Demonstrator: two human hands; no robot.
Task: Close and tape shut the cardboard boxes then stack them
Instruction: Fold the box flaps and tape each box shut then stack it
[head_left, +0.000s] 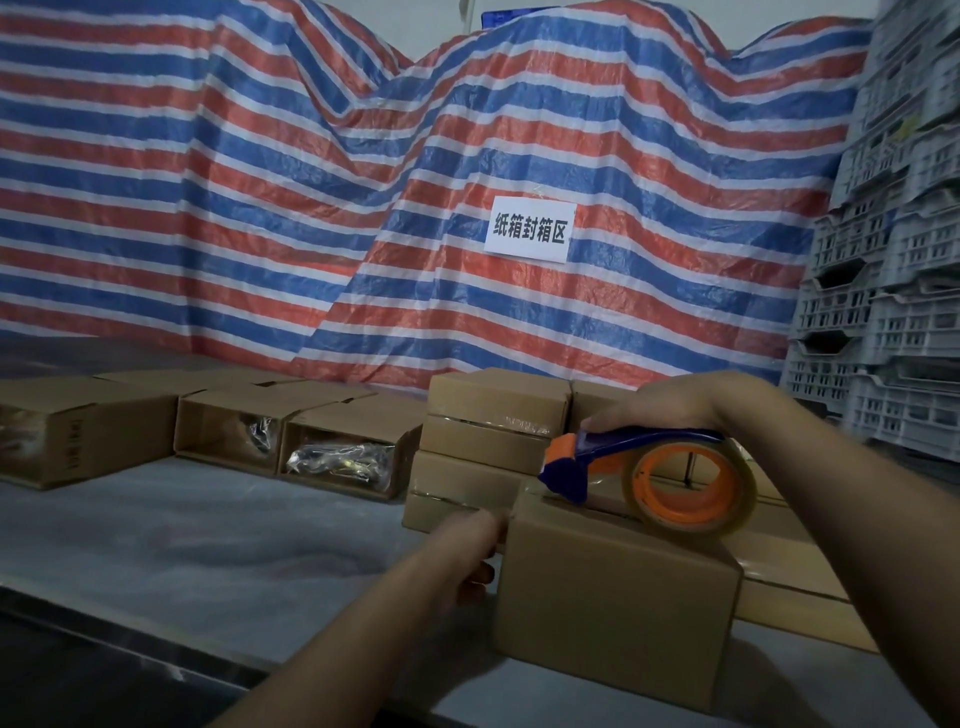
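Right hand at 3 o'clock, fingers curled over the blue handle of the tape dispenser, gripping it from above. The dispenser's orange roll core with clear tape sits on top of the near cardboard box, its blue cutter head down on the box's top seam near the far-left edge.

Left hand at 6 o'clock, pressed against the left side wall of that box, fingers pointing forward along the wall. It looks flat rather than clamped; fingertips blurred, so thumb position is unclear.

Near box is at 5 o'clock on the grey counter, flaps folded down, close to the front edge.

Just behind it, 1–2 o'clock: stack of closed boxes, several layers, glossy tape visible on some tops. More closed boxes lie flat to the right, partly hidden by the right forearm.

At 9–11 o'clock along the counter's back: row of open boxes, openings facing the camera, bagged metal parts showing inside two of them.

Backdrop: red-white-blue striped tarp with a white paper sign bearing Chinese characters. Grey plastic crates are stacked at the far right.
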